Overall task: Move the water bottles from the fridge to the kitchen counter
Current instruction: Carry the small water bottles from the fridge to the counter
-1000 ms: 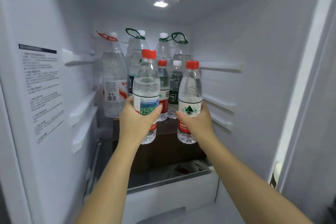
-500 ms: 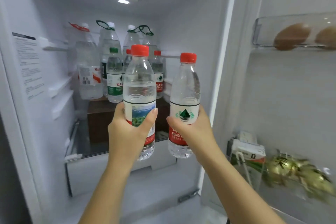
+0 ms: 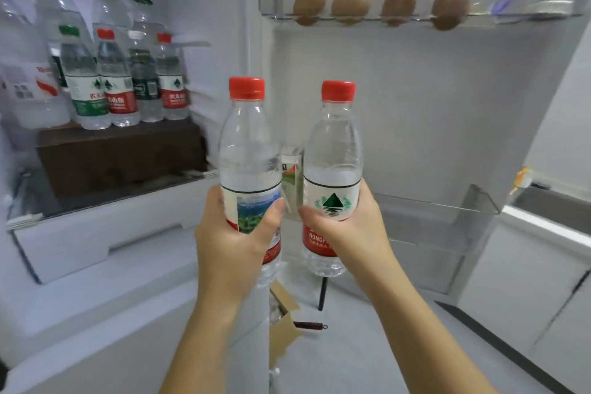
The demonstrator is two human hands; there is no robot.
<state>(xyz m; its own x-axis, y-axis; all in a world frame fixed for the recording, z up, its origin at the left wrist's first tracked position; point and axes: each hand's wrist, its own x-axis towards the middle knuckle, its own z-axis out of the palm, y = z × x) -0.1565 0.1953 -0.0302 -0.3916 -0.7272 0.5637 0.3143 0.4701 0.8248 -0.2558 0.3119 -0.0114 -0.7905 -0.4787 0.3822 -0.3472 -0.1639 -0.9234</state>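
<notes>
My left hand [image 3: 233, 243] grips a clear water bottle [image 3: 248, 150] with a red cap and a landscape label. My right hand [image 3: 351, 227] grips a second red-capped bottle [image 3: 332, 150] with a green mountain logo. Both bottles are upright, side by side, held out in front of the open fridge. Several more small bottles [image 3: 118, 80] stand on a dark brown box [image 3: 121, 153] inside the fridge at the left, with large bottles [image 3: 51, 9] behind them.
The open fridge door [image 3: 415, 105] fills the right, with several brown eggs [image 3: 348, 6] in its top rack and a clear bin [image 3: 431, 227] lower down. A carton [image 3: 291, 176] shows between the bottles. A white drawer [image 3: 96, 243] sits below the shelf. A counter edge [image 3: 550, 227] is at far right.
Both hands have drawn the two bottles out of the fridge and toward me. The view has swung right, so the fridge interior now lies at the left and the door shelves face me.
</notes>
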